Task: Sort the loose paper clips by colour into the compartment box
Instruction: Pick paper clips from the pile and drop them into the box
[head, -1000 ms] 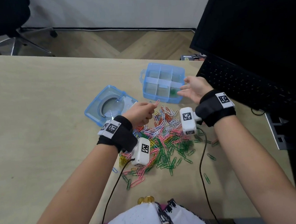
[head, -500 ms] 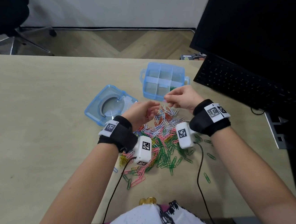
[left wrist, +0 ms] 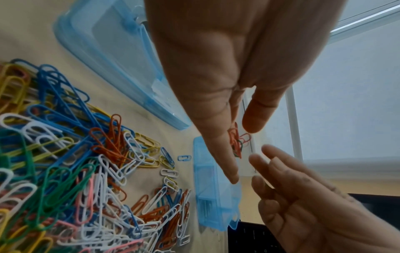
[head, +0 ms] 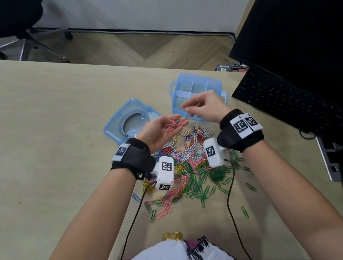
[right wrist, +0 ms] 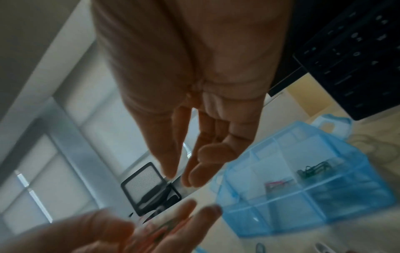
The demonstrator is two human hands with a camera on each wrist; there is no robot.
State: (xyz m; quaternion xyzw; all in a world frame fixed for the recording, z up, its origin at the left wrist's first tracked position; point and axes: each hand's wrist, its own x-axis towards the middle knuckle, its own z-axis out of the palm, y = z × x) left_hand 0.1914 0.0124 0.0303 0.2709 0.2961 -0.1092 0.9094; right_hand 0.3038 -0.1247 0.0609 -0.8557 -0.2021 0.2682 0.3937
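A mixed pile of coloured paper clips lies on the table in front of me. My left hand is held palm up above the pile, fingers straight, with several red, pink and green clips lying on them. My right hand hovers just right of those fingertips, over the front of the blue compartment box. Its fingers are loosely bent and I see nothing in them. Green clips and pink clips sit in separate compartments.
The box's blue lid lies left of the box. A black keyboard and monitor stand at the right. Stray green clips lie near the front edge. An office chair is beyond the table.
My right hand came back from the box's right front compartment to the left hand. The left hand uncurled and turned palm up, showing the clips it carries.
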